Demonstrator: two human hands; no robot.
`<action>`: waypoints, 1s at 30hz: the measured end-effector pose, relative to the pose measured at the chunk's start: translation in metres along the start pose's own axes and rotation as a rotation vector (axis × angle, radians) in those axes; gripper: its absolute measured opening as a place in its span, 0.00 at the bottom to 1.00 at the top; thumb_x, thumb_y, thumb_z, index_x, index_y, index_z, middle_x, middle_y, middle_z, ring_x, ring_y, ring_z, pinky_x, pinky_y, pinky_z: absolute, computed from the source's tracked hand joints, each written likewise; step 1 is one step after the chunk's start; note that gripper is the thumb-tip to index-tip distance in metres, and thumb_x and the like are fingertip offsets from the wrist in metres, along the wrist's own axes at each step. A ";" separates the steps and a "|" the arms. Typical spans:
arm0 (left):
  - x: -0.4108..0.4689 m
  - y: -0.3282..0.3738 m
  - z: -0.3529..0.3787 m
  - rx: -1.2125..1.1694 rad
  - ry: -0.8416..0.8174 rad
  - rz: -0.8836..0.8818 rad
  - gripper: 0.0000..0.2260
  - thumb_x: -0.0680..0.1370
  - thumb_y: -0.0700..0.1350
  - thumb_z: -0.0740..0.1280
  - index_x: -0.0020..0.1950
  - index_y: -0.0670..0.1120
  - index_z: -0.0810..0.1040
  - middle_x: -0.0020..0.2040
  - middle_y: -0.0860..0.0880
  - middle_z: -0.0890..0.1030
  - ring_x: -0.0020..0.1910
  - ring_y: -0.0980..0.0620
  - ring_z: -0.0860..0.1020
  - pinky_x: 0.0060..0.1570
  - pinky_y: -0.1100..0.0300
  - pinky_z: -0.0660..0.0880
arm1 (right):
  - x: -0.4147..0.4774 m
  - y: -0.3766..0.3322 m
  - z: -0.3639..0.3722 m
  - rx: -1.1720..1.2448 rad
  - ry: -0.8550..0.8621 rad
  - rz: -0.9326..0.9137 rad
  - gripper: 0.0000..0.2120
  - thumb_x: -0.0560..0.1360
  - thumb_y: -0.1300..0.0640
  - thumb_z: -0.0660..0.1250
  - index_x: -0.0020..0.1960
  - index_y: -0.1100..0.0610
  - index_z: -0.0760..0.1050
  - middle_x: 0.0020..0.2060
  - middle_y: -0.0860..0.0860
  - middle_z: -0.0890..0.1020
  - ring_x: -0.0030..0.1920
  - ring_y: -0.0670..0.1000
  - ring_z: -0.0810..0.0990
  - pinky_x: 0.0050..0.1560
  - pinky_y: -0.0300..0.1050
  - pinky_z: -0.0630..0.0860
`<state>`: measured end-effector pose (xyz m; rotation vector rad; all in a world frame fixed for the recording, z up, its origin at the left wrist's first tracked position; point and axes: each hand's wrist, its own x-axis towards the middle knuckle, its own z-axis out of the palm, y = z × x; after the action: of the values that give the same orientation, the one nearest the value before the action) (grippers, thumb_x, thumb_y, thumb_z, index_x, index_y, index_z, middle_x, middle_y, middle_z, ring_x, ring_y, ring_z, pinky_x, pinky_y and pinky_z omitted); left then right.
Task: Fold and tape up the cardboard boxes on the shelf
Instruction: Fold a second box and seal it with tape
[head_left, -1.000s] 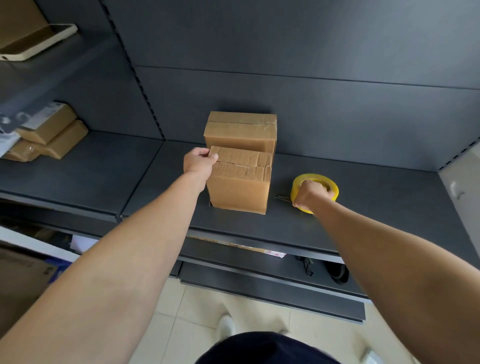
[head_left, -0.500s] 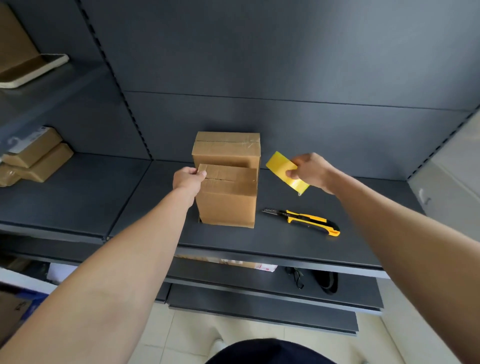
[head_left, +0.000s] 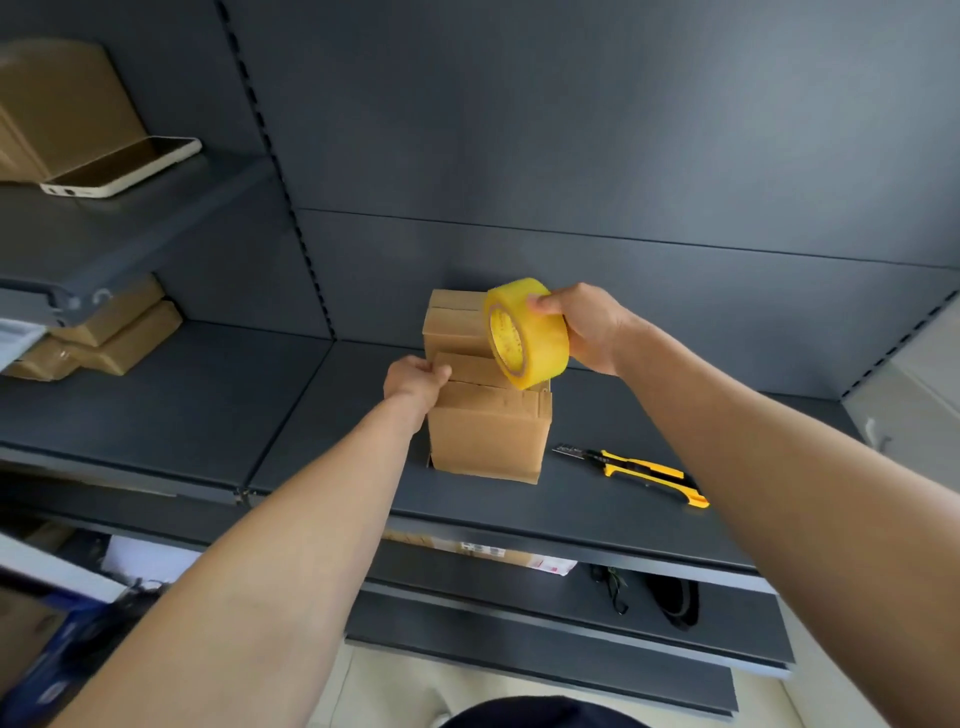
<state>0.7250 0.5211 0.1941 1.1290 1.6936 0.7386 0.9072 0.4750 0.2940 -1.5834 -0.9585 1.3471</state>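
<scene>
Soft, even daylight from the right brightens the grey shelf (head_left: 597, 499) back panel toward that side, the lower left corner falls into dim, blurred shadow, wide-angle distortion bends the shelf edges, and the tape (head_left: 530, 332) shows slight glare.

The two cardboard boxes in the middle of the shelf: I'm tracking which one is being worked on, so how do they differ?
The front box stands near the shelf edge; the rear box sits against the back panel. The left hand presses on the front box's top flaps; nothing touches the rear box. The tape roll in the right hand partly hides the rear box; the front box shows almost fully. Both are plain brown cardboard.
</scene>
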 end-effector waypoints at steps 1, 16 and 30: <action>0.000 0.000 0.000 0.014 0.005 0.010 0.15 0.77 0.47 0.69 0.61 0.43 0.74 0.59 0.43 0.78 0.57 0.43 0.76 0.55 0.51 0.75 | 0.002 0.001 0.003 0.091 0.003 0.017 0.19 0.77 0.60 0.65 0.65 0.65 0.68 0.61 0.61 0.77 0.58 0.60 0.78 0.60 0.57 0.74; 0.003 0.014 -0.005 0.291 0.073 0.344 0.09 0.74 0.41 0.71 0.48 0.45 0.72 0.50 0.48 0.74 0.45 0.50 0.73 0.42 0.59 0.69 | 0.015 0.015 0.030 0.644 0.083 0.078 0.22 0.78 0.65 0.63 0.70 0.63 0.62 0.62 0.61 0.75 0.61 0.63 0.76 0.63 0.64 0.70; -0.004 0.017 -0.014 0.411 -0.135 0.439 0.08 0.78 0.38 0.64 0.47 0.44 0.83 0.42 0.50 0.79 0.44 0.52 0.78 0.48 0.61 0.74 | 0.008 0.011 0.047 0.695 0.259 0.112 0.22 0.76 0.65 0.65 0.68 0.60 0.66 0.57 0.57 0.74 0.56 0.57 0.76 0.57 0.53 0.74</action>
<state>0.7186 0.5244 0.2158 1.8338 1.5360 0.5691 0.8621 0.4839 0.2769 -1.2303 -0.1987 1.3145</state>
